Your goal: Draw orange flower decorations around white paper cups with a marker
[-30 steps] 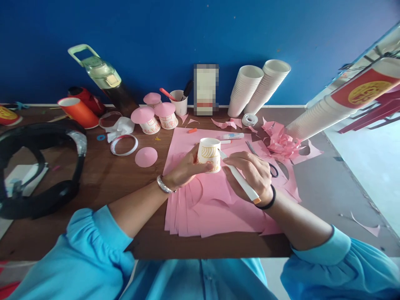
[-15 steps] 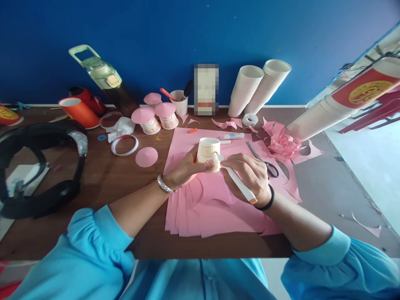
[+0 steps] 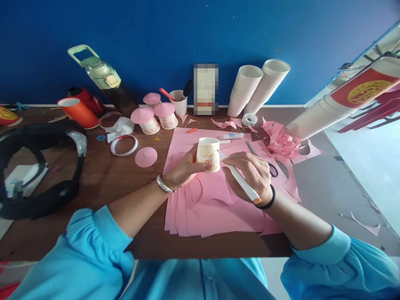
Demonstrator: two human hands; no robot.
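Observation:
My left hand holds a small white paper cup upright, its thumb across the lower front. Orange-yellow curved lines and reddish drawings cover the cup's side. In my right hand is a white marker with an orange end, its tip close to the cup's right side; whether it touches, I cannot tell. Beneath both hands lie pink paper sheets. On the sheets are a glue stick, an orange cap and scissors, partly hidden by my right hand.
Decorated cups with pink cone tops, a loose pink cone, a tape roll and a bottle stand or lie left. White cup stacks and crumpled pink scraps are right. A black headset-like band lies far left.
My right hand and the marker have shifted slightly to the right, and the marker tip sits a little lower. The left hand keeps its hold on the cup.

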